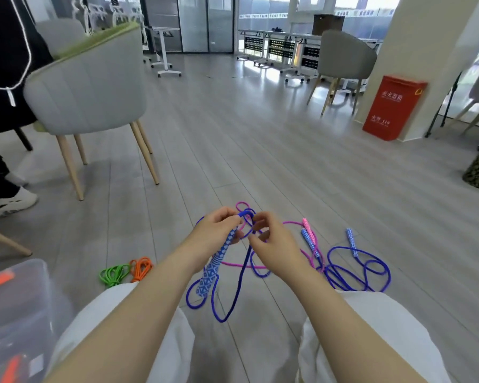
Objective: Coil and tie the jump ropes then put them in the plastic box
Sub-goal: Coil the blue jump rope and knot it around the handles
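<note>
Blue jump rope mid-coil, up off the floor

Left hand (pixel 215 230) grips the blue jump rope (pixel 237 283) by its patterned handles (pixel 213 268); right hand (pixel 271 239) pinches its cord; plastic box (pixel 25 277) at bottom-left.

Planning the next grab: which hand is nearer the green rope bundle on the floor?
Left. The left hand holds a blue handle, up and right of the green rope bundle. The right hand pinches the blue cord further right.
</note>
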### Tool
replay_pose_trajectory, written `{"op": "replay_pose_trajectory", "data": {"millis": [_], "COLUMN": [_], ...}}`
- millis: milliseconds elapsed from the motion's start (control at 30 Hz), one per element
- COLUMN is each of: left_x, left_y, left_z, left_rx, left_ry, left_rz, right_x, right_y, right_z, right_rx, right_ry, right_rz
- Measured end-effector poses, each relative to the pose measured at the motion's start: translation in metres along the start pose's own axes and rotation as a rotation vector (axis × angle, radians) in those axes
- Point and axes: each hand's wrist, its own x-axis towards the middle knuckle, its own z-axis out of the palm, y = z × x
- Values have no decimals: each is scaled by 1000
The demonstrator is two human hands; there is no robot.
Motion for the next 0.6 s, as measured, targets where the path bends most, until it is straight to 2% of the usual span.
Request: {"op": "replay_pose_trajectory", "data": {"millis": [100, 233, 433, 500, 600], "left_x": [0, 7, 25, 30, 31], "left_y": [2, 2, 8, 8, 4], "left_z": [-6, -13, -26, -31, -27], "left_rx": [-73, -139, -596, -624, -478], "left_ry": [-94, -104, 22, 94, 161], "left_rz": [-28, -20, 61, 69, 8], "right_x": [4, 11, 20, 23, 28], "right_y": [4, 8, 15, 16, 9], "right_z": [-1, -1, -14, -17, -26], "right_rx": [-39, -204, -206, -169, 88], "right_ry": [2, -132, -290, -241, 6], "right_rz": [51, 50, 144, 145, 192]}}
